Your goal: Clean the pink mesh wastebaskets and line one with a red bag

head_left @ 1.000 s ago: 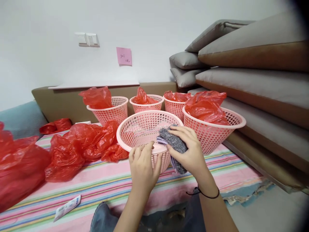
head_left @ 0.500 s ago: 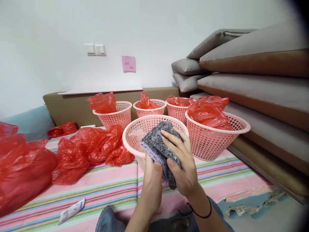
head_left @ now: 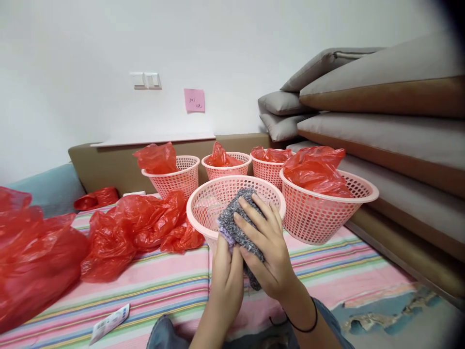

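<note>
A folded dark grey speckled cloth (head_left: pixel 238 218) with a lilac edge is held between both my hands, over the near rim of a pink perforated basket (head_left: pixel 203 194). My left hand (head_left: pixel 227 271) grips its lower left edge, with the thumb bent on the near side. My right hand (head_left: pixel 267 247) lies over the top and right of the cloth, fingers pressing on it and thumb below. The parts of the cloth under my palm are hidden. Clear plastic seems to lie inside the near basket, but the cloth hides much of it.
Behind stand several pink baskets (head_left: pixel 323 218) with red plastic bags (head_left: pixel 316 169) in them. Crumpled red bags (head_left: pixel 138 223) cover the left of the striped cloth (head_left: pixel 174 286). A white printed packet (head_left: pixel 110 324) lies near left. Grey cushions (head_left: pixel 381 135) are stacked at the right.
My left fingers have curled closer round the cloth's edge, and the cloth looks more bunched. My right hand has shifted slightly left over it. The view has tilted a little.
</note>
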Demonstrator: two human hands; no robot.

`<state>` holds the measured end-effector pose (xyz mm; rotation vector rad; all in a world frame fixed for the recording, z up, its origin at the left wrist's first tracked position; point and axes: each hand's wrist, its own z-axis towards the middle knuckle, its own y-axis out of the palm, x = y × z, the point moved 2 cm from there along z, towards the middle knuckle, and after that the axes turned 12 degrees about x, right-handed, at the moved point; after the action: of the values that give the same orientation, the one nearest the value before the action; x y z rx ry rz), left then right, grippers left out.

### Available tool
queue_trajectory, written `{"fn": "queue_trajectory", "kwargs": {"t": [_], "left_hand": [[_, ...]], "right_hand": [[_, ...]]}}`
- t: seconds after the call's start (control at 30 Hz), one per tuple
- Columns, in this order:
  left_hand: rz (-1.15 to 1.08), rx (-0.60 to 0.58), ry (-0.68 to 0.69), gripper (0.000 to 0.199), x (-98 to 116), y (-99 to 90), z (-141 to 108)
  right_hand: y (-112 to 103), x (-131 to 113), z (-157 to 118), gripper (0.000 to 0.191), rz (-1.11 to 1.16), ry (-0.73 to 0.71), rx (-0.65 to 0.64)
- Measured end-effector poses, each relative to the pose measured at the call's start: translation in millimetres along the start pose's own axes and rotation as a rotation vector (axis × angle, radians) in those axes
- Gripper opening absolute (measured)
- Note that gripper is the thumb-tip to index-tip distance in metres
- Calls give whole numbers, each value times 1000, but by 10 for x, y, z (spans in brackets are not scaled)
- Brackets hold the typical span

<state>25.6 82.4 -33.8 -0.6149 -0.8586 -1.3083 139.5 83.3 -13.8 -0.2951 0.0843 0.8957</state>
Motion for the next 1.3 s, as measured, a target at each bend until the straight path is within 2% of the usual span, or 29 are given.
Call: {"fn": "queue_trajectory", "kwargs": {"t": [0.2, 0.3, 0.37, 0.43, 0.47, 0.5, 0.57, 0.63, 0.67, 0.77, 0.87, 0.97, 1.07, 1.17, 1.3], "left_hand": [[-181, 26, -226, 48, -46, -39, 27], [-262, 65, -263, 56, -58, -76, 68], [-269, 90, -293, 61, -38, -110, 117], [-293, 127, -341, 61, -2, -147, 178], [-316, 151, -360, 59, 19, -166, 210], [-340, 186, -372, 57, 37, -187, 239], [-380, 266, -382, 56, 60, -236, 289], [-404, 308, -377, 55, 63, -304, 331], [-398, 310, -368, 54, 59, -351, 352], [-303, 234, -298, 55, 50, -533, 415], [-156, 64, -253, 66, 67, -666, 443], [-78, -88, -270, 77, 100, -642, 409], [-27, -195, -311, 65, 113, -514, 351], [6, -185, -323, 46, 106, -415, 324], [21, -109, -249, 39, 120, -372, 324]], "right_hand": [[-19, -4, 34, 58, -38, -27, -126], [-59, -26, 62, 51, 76, 25, -191], [-107, 5, 70, 46, 173, 134, -98], [-156, 70, 60, 49, 244, 305, 46], [-170, 102, 50, 54, 279, 398, 75], [-173, 124, 41, 58, 320, 481, 51], [-170, 125, 36, 59, 406, 571, -84], [-190, 96, 55, 48, 432, 568, -179], [-215, 85, 70, 43, 417, 541, -184], [-325, 118, 100, 38, 335, 484, -118], [-446, 257, 77, 40, 302, 538, 4], [-530, 384, 42, 43, 305, 596, 119], [-541, 431, 37, 45, 286, 606, 114], [-516, 468, 28, 44, 287, 621, 127], [-531, 554, -15, 45, 252, 615, 129]]}}
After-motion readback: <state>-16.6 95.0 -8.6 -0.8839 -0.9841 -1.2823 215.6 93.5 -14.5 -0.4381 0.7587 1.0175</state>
